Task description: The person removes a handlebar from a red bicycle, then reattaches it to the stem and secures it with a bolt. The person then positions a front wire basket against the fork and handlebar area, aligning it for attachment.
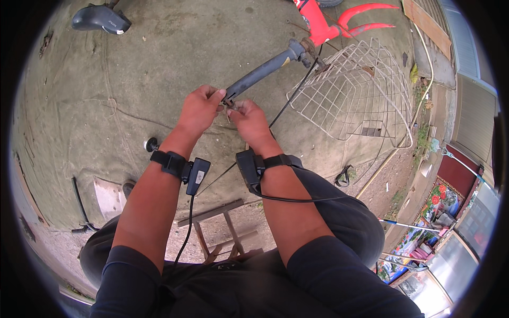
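Observation:
A dark grey metal tube (260, 73) slants down from a red bicycle frame (321, 26) to its slotted end between my hands. My left hand (199, 110) is closed, with thumb and fingers pinched at the left side of that end. On the other side, my right hand (248, 119) is also closed, its fingertips bent together around a small dark, rusty-looking part (229, 103) at the tube's mouth. The fingers hide most of this part, so its kind is unclear. A black cable (291, 95) runs past the tube to the right of my right hand.
A wire bicycle basket (352, 93) lies right of the tube. At the far left is a black bicycle saddle (101, 19). A wooden stool frame (225, 233) stands below my forearms, and a black bent bar (80, 204) lies at the left. Greenish-grey sheeting (154, 63) covers the ground.

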Demonstrator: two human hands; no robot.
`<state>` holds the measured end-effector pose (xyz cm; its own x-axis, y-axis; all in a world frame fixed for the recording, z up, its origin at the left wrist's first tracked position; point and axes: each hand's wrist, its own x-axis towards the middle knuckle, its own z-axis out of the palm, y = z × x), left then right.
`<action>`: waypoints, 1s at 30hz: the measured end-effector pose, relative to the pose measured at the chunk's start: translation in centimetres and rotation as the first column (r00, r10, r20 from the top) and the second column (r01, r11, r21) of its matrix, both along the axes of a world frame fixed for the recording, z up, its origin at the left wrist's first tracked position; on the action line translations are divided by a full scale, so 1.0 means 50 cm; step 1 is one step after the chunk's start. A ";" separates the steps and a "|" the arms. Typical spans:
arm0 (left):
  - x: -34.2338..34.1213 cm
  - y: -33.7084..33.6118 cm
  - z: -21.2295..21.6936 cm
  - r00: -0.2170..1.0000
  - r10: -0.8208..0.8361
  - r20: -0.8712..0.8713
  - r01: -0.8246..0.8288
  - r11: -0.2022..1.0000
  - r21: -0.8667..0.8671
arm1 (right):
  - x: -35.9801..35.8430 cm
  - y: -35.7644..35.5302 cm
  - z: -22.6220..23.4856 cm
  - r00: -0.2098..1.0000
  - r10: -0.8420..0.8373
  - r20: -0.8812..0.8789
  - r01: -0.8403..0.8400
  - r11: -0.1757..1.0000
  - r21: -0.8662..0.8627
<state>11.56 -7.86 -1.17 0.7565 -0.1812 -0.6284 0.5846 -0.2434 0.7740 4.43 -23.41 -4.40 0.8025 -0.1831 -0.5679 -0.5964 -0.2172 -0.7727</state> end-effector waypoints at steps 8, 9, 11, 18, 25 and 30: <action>0.003 0.007 -0.006 0.998 0.009 -0.055 -0.012 0.999 -0.046 | -0.006 0.015 -0.002 0.995 0.012 0.095 0.010 0.973 -0.229; 0.002 0.009 -0.005 0.999 0.008 -0.050 -0.012 0.998 -0.066 | -0.006 0.016 -0.002 0.995 -0.001 0.098 0.022 0.976 -0.215; 0.001 0.013 -0.003 0.999 0.015 -0.051 -0.020 0.995 -0.102 | -0.007 0.016 -0.003 0.994 -0.012 0.109 0.035 0.977 -0.211; 0.012 0.013 -0.001 0.994 -0.105 0.011 0.106 0.994 -0.037 | -0.007 0.018 0.005 0.994 0.004 0.109 0.024 0.968 -0.250; 0.019 0.013 -0.001 0.989 -0.144 0.005 0.144 0.988 0.056 | -0.007 0.019 -0.001 0.995 -0.022 0.101 0.043 0.976 -0.212; 0.016 0.019 -0.007 0.987 -0.146 0.063 0.147 0.989 -0.015 | -0.010 0.018 -0.009 0.995 -0.027 0.097 0.045 0.982 -0.185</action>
<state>12.35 -6.90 -1.52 0.7581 -0.3051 -0.5763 0.4945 -0.3071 0.8131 3.92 -22.51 -4.87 0.8413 -0.3085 -0.4439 -0.5336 -0.3430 -0.7731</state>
